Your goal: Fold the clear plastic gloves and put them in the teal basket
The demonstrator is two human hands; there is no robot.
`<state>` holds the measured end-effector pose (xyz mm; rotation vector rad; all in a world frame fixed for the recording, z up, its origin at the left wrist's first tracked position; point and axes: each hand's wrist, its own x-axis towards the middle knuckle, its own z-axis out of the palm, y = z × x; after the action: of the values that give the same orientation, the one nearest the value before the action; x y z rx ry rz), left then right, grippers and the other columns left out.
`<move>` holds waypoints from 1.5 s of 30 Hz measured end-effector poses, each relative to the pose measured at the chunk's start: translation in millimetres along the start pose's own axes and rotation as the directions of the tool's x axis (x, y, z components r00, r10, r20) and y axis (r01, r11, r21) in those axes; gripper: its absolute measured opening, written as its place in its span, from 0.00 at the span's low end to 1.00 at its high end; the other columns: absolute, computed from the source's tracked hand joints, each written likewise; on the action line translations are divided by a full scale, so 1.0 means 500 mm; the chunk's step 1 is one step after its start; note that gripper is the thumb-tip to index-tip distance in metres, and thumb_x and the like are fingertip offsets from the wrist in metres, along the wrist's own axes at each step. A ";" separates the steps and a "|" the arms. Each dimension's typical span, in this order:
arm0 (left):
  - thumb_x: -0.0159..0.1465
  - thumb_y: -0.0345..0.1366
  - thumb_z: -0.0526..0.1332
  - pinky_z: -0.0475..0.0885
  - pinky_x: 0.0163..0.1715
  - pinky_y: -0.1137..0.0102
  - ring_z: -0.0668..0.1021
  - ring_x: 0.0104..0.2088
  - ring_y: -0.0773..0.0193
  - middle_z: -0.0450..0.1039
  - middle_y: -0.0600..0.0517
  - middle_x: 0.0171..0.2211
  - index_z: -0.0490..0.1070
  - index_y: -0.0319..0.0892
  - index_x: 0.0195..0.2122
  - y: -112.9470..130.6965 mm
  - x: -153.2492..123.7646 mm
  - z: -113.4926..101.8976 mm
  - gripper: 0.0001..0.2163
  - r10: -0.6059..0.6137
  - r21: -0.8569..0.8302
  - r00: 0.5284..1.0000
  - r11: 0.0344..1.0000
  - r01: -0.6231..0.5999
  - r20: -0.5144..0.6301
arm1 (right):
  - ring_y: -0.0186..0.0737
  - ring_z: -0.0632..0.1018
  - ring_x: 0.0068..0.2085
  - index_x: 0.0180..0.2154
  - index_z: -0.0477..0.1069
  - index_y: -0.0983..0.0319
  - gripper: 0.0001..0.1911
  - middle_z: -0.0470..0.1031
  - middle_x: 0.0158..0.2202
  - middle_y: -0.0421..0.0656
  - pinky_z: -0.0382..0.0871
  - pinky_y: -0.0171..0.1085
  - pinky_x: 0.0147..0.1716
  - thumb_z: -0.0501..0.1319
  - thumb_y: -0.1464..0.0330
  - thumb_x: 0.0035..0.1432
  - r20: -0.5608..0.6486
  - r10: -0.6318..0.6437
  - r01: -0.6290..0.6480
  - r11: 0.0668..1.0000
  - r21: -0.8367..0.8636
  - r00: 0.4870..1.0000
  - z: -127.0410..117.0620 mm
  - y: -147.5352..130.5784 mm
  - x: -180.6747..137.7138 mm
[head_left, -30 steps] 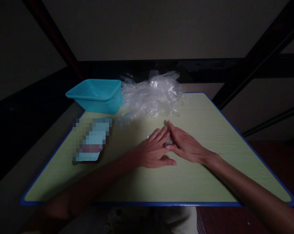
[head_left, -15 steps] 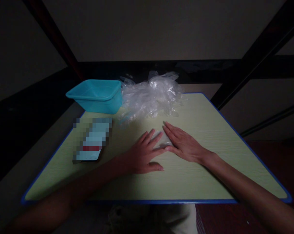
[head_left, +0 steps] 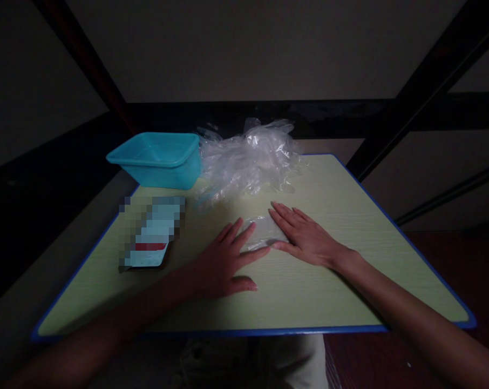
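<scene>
As the bare left hand (head_left: 224,262) and bare right hand (head_left: 307,235) lie at a small, thin, clear plastic piece (head_left: 263,229), other things crowd the table's far and left sides

The clear piece lies spread on the rectangular, pale yellow-green, wood-grained table (head_left: 369,270) with blue edging, between the two hands, which hide parts of its ends. The left hand is open, its fingers fanned out and the nearer tips reaching the piece's left end, with the thumb pointing away below it. The right hand is open too, palm down, its fingers close together over the right end and its thumb out toward the left hand's index finger.

Beyond them, a large, crumpled heap of clear, shiny plastic (head_left: 256,154) fills the far middle of the table. Just left of it, an open, tapered, turquoise plastic tub (head_left: 163,177) takes up the far left corner; whether the two touch is hard to tell. Nearer, on the left, lies a flat, rectangular, pale-blue-topped object (head_left: 157,232), blurred by large pixels, beside the left hand. The left forearm crosses the near left part of the table and hides some of it
</scene>
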<state>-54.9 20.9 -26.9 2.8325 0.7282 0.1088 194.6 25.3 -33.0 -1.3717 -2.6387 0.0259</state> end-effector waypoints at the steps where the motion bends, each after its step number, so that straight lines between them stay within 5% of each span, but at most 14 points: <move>1: 0.59 0.55 0.56 0.47 0.56 0.41 0.43 0.63 0.31 0.34 0.41 0.67 0.51 0.51 0.63 0.000 0.000 0.000 0.33 0.000 -0.002 1.000 1.000 0.000 -0.001 | 0.51 0.53 0.64 0.62 0.51 0.70 0.45 0.49 0.64 0.59 0.53 0.53 0.59 0.36 0.43 0.58 -0.001 0.002 -0.002 1.000 0.000 1.000 -0.001 0.001 0.000; 7: 0.60 0.55 0.55 0.46 0.57 0.43 0.41 0.64 0.32 0.27 0.43 0.67 0.51 0.52 0.63 -0.001 -0.002 0.003 0.32 0.004 -0.016 1.000 1.000 -0.005 -0.014 | 0.54 0.51 0.64 0.62 0.51 0.68 0.45 0.47 0.65 0.58 0.50 0.55 0.60 0.37 0.42 0.57 0.030 0.018 -0.020 0.998 0.056 0.999 -0.005 0.009 -0.002; 12: 0.58 0.54 0.58 0.46 0.57 0.42 0.40 0.64 0.32 0.22 0.45 0.67 0.50 0.53 0.63 -0.002 -0.003 0.009 0.33 -0.003 -0.023 0.999 1.000 0.002 -0.052 | 0.55 0.50 0.65 0.63 0.48 0.70 0.46 0.45 0.65 0.61 0.49 0.57 0.60 0.39 0.42 0.57 0.032 0.057 -0.063 0.955 0.291 0.998 -0.018 0.025 -0.002; 15: 0.55 0.52 0.62 0.46 0.58 0.42 0.41 0.64 0.34 0.25 0.41 0.67 0.48 0.50 0.64 0.000 -0.003 0.010 0.38 -0.019 -0.027 0.995 1.000 0.016 -0.094 | 0.52 0.56 0.64 0.63 0.49 0.66 0.39 0.50 0.65 0.58 0.55 0.55 0.58 0.42 0.47 0.61 -0.065 0.130 -0.082 0.867 0.491 0.989 -0.038 0.050 -0.006; 17: 0.54 0.51 0.64 0.47 0.58 0.43 0.42 0.64 0.35 0.30 0.38 0.67 0.49 0.45 0.64 0.000 -0.004 0.008 0.39 -0.026 -0.038 0.993 0.999 0.022 -0.112 | 0.50 0.63 0.60 0.59 0.59 0.61 0.31 0.59 0.61 0.54 0.61 0.53 0.55 0.50 0.50 0.60 -0.168 0.142 -0.030 0.841 0.540 0.976 -0.054 0.070 -0.011; 21: 0.57 0.48 0.63 0.49 0.58 0.44 0.45 0.64 0.37 0.40 0.38 0.66 0.56 0.42 0.61 -0.002 -0.006 0.006 0.33 -0.039 -0.088 0.988 0.996 0.025 -0.152 | 0.46 0.75 0.47 0.41 0.73 0.58 0.14 0.74 0.45 0.48 0.69 0.47 0.46 0.63 0.58 0.54 -0.280 0.034 0.102 0.883 0.459 0.959 -0.083 0.093 -0.025; 25: 0.57 0.48 0.62 0.51 0.57 0.44 0.48 0.63 0.37 0.46 0.38 0.64 0.60 0.42 0.59 -0.005 -0.007 0.009 0.31 -0.042 -0.098 0.986 0.995 0.027 -0.162 | 0.41 0.76 0.40 0.36 0.74 0.61 0.08 0.74 0.38 0.46 0.72 0.40 0.39 0.62 0.63 0.55 -0.214 -0.085 0.171 0.887 0.428 0.973 -0.094 0.085 -0.029; 35: 0.58 0.49 0.61 0.52 0.57 0.44 0.49 0.63 0.36 0.45 0.37 0.64 0.62 0.41 0.58 0.000 -0.005 0.007 0.29 -0.059 -0.098 0.989 0.994 0.046 -0.134 | 0.41 0.75 0.37 0.35 0.74 0.61 0.05 0.76 0.36 0.45 0.70 0.41 0.37 0.60 0.72 0.56 -0.095 -0.241 0.245 0.969 0.027 0.966 -0.089 0.056 -0.024; 45: 0.58 0.48 0.61 0.54 0.56 0.45 0.50 0.63 0.36 0.44 0.38 0.64 0.61 0.43 0.58 0.003 -0.006 0.007 0.29 -0.070 -0.078 0.990 0.995 0.061 -0.123 | 0.42 0.73 0.34 0.35 0.73 0.63 0.11 0.76 0.33 0.46 0.65 0.41 0.31 0.52 0.77 0.61 -0.025 -0.385 0.352 0.868 -0.350 0.923 -0.087 0.029 -0.023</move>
<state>-56.4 17.7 -29.9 2.7477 0.8250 0.2994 219.9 21.5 6.8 -0.8849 -2.8680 -0.5532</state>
